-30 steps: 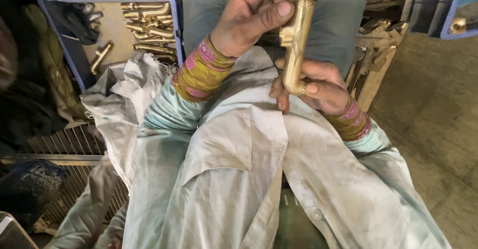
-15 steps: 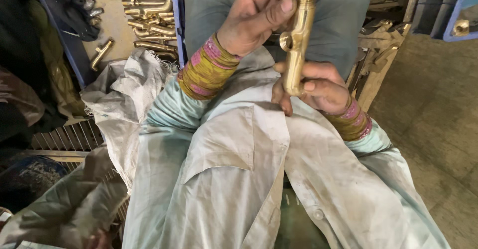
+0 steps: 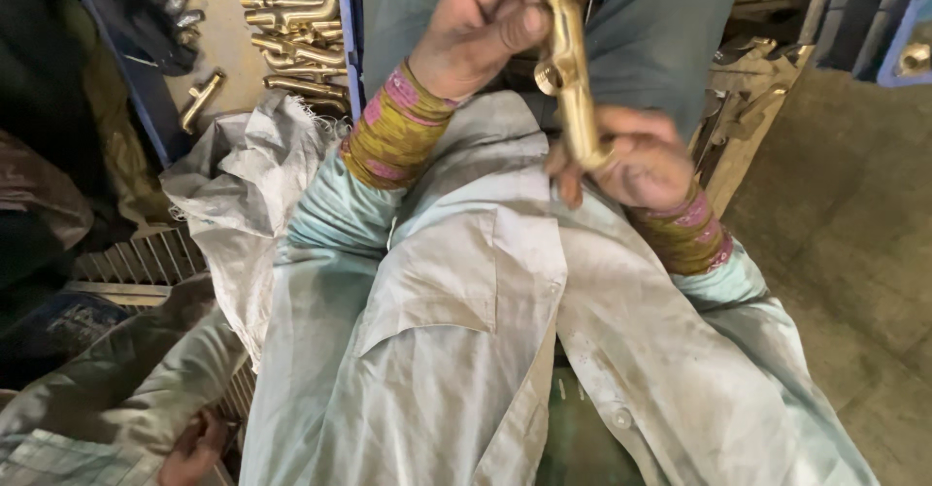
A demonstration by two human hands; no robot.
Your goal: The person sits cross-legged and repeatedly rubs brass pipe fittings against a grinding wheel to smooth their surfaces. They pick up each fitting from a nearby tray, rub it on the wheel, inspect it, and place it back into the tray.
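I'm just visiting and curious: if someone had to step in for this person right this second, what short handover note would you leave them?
Left hand: grips the upper end of the brass fitting.
Right hand: holds its lower end, above the lap.
The fitting stands roughly upright between the hands, with a side outlet partway down.
More brass fittings lie in the blue tray, beside a crumpled grey cloth.
Another person's hand shows at the lower left.
Done or left: the pictures do not show it.

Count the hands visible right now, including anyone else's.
3. The left hand grips the top of the upright brass fitting; the right hand holds its lower end. A co-worker's hand shows at bottom left; more may lie outside the view.
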